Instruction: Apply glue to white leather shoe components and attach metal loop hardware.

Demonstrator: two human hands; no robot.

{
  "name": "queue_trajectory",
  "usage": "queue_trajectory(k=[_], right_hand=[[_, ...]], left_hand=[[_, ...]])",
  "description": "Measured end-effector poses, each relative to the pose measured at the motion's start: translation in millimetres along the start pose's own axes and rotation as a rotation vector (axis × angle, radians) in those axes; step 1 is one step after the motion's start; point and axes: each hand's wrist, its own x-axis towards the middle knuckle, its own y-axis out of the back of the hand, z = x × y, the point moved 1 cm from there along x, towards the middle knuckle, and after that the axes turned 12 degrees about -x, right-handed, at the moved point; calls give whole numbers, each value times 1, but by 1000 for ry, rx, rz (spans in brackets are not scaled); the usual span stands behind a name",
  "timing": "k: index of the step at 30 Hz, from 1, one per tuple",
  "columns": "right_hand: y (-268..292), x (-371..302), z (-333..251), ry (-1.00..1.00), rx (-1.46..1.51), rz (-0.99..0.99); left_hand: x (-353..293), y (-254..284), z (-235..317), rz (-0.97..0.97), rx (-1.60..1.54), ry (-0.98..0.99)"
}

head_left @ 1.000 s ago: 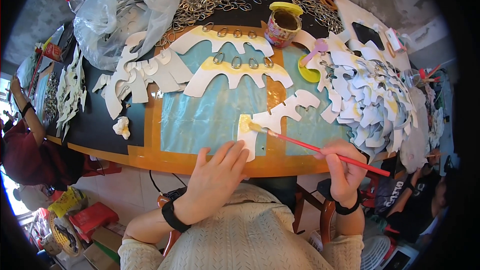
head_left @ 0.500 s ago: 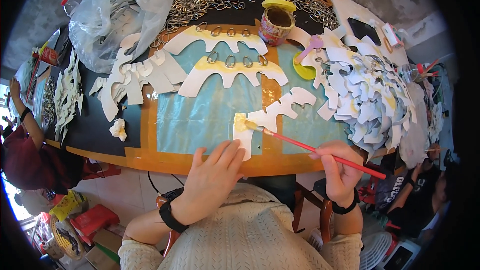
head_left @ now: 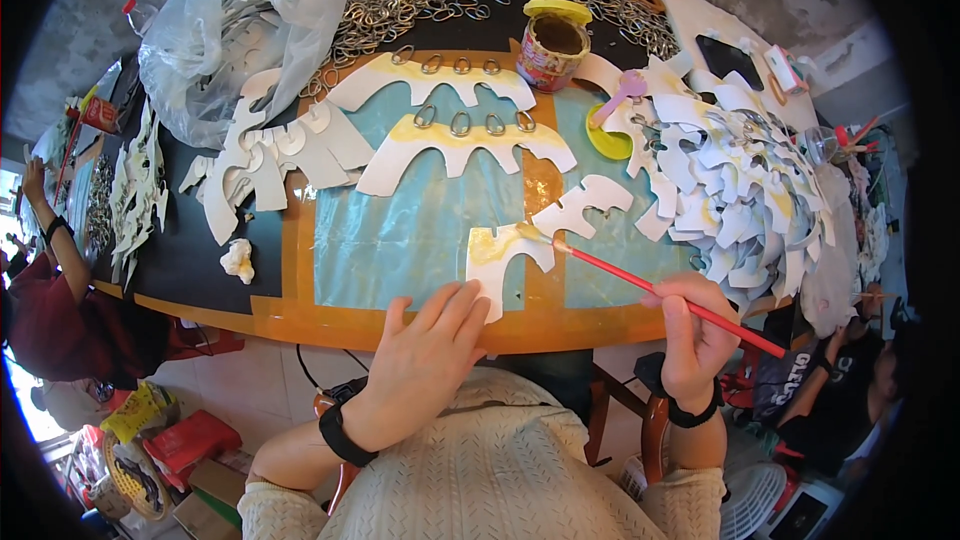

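Note:
A white notched, curved strip lies on the blue sheet near the table's front edge, with wet yellowish glue-like coating on its left and upper part. My left hand is flat, fingers stretched, fingertips pressing the strip's lower end. My right hand grips a red-handled paintbrush whose bristles touch the strip's upper edge. Farther back lie two similar strips, a nearer one and a farther one, each coated yellowish along the top with several metal rings standing along it.
An open tin with a yellow lid stands behind the sheet. At the right is a large heap of white pieces; at the left, more pieces and a plastic bag. Metal rings pile at the back. Other people sit at both sides.
The brush has moved right along the strip's upper edge, spreading the yellowish coating farther. My right hand shifted slightly right with it. My left hand stayed in place.

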Motion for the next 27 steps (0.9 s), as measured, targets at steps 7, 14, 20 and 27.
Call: queue_trajectory(k=[7,14,20,27], right_hand=[[0,3,-8,84,15,-134],[5,1,-3,25,-21,-27],[-4,3,-4,-1,-16,-33],[-4,1,-10,47,39,-122]], left_hand=[[0,1,0,2,-3,-9],[0,0,1,3,-24,-6],[0,2,0,9,33,-30],[0,1,1,17,27,-34]])
